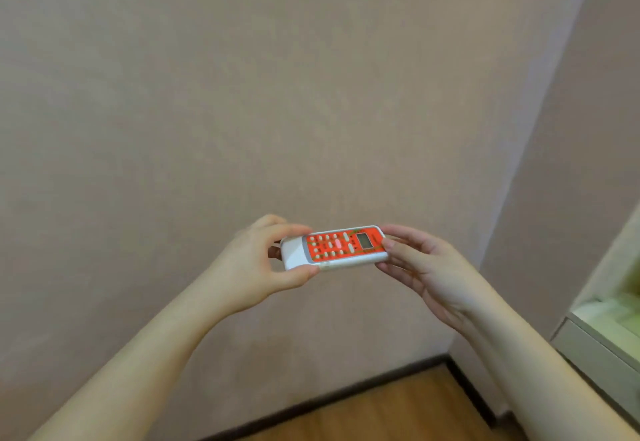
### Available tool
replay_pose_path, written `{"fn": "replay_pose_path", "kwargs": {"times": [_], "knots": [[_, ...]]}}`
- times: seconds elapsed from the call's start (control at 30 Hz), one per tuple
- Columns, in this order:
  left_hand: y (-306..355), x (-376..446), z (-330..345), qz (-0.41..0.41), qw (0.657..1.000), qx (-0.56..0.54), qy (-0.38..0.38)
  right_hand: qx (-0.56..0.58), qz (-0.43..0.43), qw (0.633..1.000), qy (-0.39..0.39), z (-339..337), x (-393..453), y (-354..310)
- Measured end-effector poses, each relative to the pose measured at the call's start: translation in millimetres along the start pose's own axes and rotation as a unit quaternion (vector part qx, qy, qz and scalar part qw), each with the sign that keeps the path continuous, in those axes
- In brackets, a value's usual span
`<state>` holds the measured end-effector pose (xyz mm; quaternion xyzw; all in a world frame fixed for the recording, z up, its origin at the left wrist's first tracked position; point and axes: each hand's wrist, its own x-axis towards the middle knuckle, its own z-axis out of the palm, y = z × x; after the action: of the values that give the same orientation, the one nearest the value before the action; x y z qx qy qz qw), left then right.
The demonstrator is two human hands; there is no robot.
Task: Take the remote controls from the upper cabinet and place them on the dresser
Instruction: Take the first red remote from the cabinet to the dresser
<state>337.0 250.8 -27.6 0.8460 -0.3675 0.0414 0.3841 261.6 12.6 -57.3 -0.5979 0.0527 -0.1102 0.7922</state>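
Holding one remote control: left hand, right hand.

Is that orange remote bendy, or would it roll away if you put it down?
Probably stiff: the remote stays straight though the left hand and right hand hold only its ends. Its flat, boxy shape likely won't roll. It looks light, pinched by fingertips.
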Motion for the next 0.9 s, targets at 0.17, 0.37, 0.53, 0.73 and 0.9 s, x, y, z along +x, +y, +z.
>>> {"fn": "replay_pose_path", "kwargs": {"times": [0.17,0.37,0.53,0.73,0.9], "knots": [[17,21,47,0.04,0.997,-0.029,-0.065,-0.033,-0.024,0.996,0.085,-43,-40,-5],[66,48,116,0.119,0.982,-0.043,-0.143,-0.059,-0.058,0.977,0.195,-112,-99,-12],[125,64,180,0.181,0.962,-0.054,-0.198,-0.041,-0.079,0.958,0.272,-171,-157,-24],[215,70,274,0.245,0.931,-0.058,-0.264,-0.039,-0.071,0.921,0.381,-250,-242,-45],[277,60,348,0.264,0.912,-0.066,-0.308,-0.032,-0.056,0.904,0.423,-315,-305,-50]]}}
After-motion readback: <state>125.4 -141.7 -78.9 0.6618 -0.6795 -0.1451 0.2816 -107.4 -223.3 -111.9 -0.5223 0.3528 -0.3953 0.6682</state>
